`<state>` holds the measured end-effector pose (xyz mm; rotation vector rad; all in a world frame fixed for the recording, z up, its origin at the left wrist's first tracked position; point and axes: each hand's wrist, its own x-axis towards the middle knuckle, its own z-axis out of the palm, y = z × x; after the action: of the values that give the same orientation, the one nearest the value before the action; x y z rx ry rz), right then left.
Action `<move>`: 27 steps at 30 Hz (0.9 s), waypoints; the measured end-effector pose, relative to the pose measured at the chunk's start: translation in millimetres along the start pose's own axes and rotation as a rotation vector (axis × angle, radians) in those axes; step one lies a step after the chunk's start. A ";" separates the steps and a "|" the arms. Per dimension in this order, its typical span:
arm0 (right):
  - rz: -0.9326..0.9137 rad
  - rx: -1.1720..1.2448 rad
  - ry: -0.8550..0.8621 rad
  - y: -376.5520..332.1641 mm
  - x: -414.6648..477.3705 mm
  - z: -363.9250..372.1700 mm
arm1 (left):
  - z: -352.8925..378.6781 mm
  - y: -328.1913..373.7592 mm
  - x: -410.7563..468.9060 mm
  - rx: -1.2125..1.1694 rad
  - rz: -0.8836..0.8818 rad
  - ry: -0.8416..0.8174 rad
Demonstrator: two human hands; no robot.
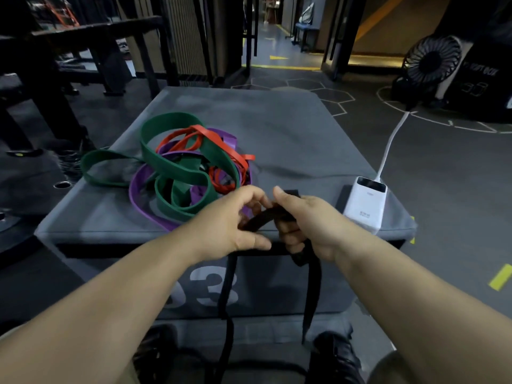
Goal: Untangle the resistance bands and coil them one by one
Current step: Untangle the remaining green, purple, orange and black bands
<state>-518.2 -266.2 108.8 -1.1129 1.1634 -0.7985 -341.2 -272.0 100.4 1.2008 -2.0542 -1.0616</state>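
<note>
At the near edge of the grey padded plyo box (291,128), both hands held the black resistance band (263,218). The left hand (235,225) had its fingers curled and pinched the band from the left, its thumb stretched out below. The right hand (310,225) gripped it from the right, with its fingers wrapped around the folded part and its thumb raised on top. A short stretch of the band ran between the two hands, and two long strands hung down the front of the box, across a large white "03" printed there, toward the floor. Behind the hands, on the left half of the box top, the green band (171,164), the red band (230,151) and the purple band (135,189) lay looped through one another in a tangle. A white power bank (365,203) sat at the right edge of the box, and its white cable (390,142) ran off toward a black fan (432,59) standing on the floor.
</note>
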 end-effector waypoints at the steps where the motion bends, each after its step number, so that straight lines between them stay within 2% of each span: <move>1: 0.000 0.011 -0.002 -2.4 0.0 -2.4 | 1.5 -1.0 -1.4 0.035 0.013 -0.038; 3: -0.010 0.039 -0.004 -5.7 -0.3 -6.9 | 3.1 -5.0 -1.5 0.070 0.035 0.003; 5: -0.020 0.067 0.017 -8.8 -0.6 -12.2 | 0.2 -7.5 -0.6 -0.015 0.024 0.063; 9: 0.014 -0.009 -0.020 -9.6 -1.4 -26.4 | -12.6 -1.4 -2.9 -0.147 0.003 -0.004; 14: 0.102 -0.040 -0.242 2.9 -5.1 -26.2 | -17.5 11.0 -11.1 -0.243 0.052 -0.122; 19: 0.124 0.098 -0.559 12.6 -2.6 -20.1 | -13.5 16.2 -10.9 -0.390 0.083 -0.174; 23: 0.149 0.205 -0.807 14.6 -3.7 -14.1 | -8.4 14.0 -5.2 -0.219 0.113 -0.149; 25: 0.145 0.252 -0.869 15.0 -4.1 -12.8 | -5.6 11.2 -1.1 -0.127 0.143 -0.094; 27: 0.118 0.258 -0.906 14.6 -4.4 -12.9 | -3.9 9.1 1.5 -0.153 0.151 -0.042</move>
<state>-532.5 -261.1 95.9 -1.0018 0.3429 -0.2634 -343.1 -272.0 110.3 0.9403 -2.0192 -1.1567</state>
